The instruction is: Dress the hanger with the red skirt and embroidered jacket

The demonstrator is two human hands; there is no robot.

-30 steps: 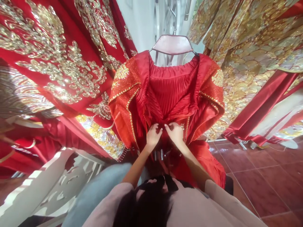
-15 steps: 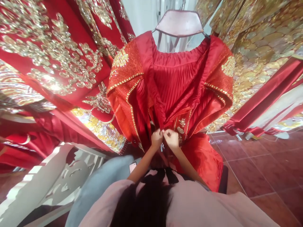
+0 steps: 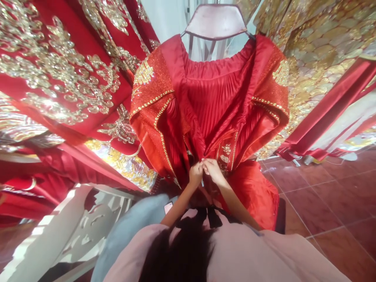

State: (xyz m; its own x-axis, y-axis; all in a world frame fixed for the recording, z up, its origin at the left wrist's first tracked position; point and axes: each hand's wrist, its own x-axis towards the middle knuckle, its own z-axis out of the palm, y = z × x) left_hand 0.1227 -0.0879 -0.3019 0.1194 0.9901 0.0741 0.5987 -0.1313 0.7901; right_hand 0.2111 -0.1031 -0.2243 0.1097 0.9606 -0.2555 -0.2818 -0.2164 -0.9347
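Observation:
A red pleated garment [image 3: 211, 98] with gold beaded trim hangs open on a pink hanger [image 3: 216, 21] straight in front of me. My left hand [image 3: 195, 174] and my right hand [image 3: 213, 170] meet at the garment's front opening, low down at its middle. Both hands are closed in a pinch on the red fabric edges, fingertips touching each other. What lies between the fingertips is too small to make out beyond the cloth.
Red robes with gold embroidery [image 3: 58, 70] hang at the left, gold-scaled robes [image 3: 323, 43] at the right. A white carved panel [image 3: 73, 223] stands at the lower left. Red floor tiles [image 3: 323, 196] show at the right.
My two hands have drawn closer together on the garment's front. The view has tilted so the hanger sits higher in the frame.

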